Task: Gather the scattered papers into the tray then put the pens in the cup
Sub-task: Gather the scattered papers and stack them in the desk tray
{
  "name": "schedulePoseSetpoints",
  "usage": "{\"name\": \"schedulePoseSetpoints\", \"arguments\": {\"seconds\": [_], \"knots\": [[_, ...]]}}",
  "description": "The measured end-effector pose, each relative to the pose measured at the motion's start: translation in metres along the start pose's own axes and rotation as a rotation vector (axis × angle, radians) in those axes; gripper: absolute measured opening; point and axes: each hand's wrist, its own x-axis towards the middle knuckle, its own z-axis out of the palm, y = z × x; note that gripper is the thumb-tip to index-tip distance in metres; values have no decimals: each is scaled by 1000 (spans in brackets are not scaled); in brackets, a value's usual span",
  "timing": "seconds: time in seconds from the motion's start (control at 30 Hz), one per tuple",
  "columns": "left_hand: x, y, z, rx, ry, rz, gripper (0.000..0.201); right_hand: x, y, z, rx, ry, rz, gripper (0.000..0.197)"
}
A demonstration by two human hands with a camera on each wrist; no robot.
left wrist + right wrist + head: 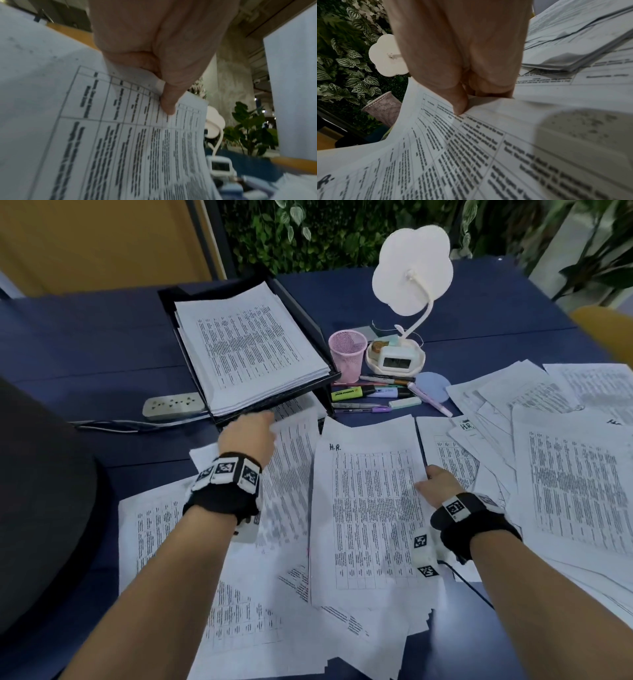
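Note:
Printed sheets lie scattered over the blue table [85, 364]. My left hand [251, 433] pinches the top edge of one printed sheet [120, 135] just below the black tray [310, 313], which holds a stack of papers [250, 347]. My right hand [436, 484] pinches the right edge of the sheet marked "H.R." [370, 515], thumb on top in the right wrist view, sheet [453, 148] bending up. Several pens and highlighters [373, 397] lie beside the pink mesh cup [347, 354], which also shows in the right wrist view, cup [383, 108].
A white flower-shaped lamp [411, 272] with a small clock [394, 361] in its base stands behind the cup. A power strip [174, 405] with a cable lies left of the tray. More sheets [565, 460] pile up at the right. A dark round object [44, 501] sits at left.

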Motion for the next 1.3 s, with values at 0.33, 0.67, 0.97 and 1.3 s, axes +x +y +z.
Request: {"name": "schedulePoseSetpoints", "arguments": {"seconds": [0.33, 0.67, 0.97, 1.3], "knots": [[5, 34, -71, -542, 617, 37, 14, 0, 0, 0, 1, 10, 0, 22], [1, 20, 8, -753, 224, -260, 28, -2, -2, -1, 19, -4, 41, 26], [-25, 9, 75, -677, -445, -418, 6, 1, -3, -5, 12, -34, 96, 36], [-7, -3, 63, -586, -100, -361, 33, 0, -4, -3, 9, -13, 108, 39]]}}
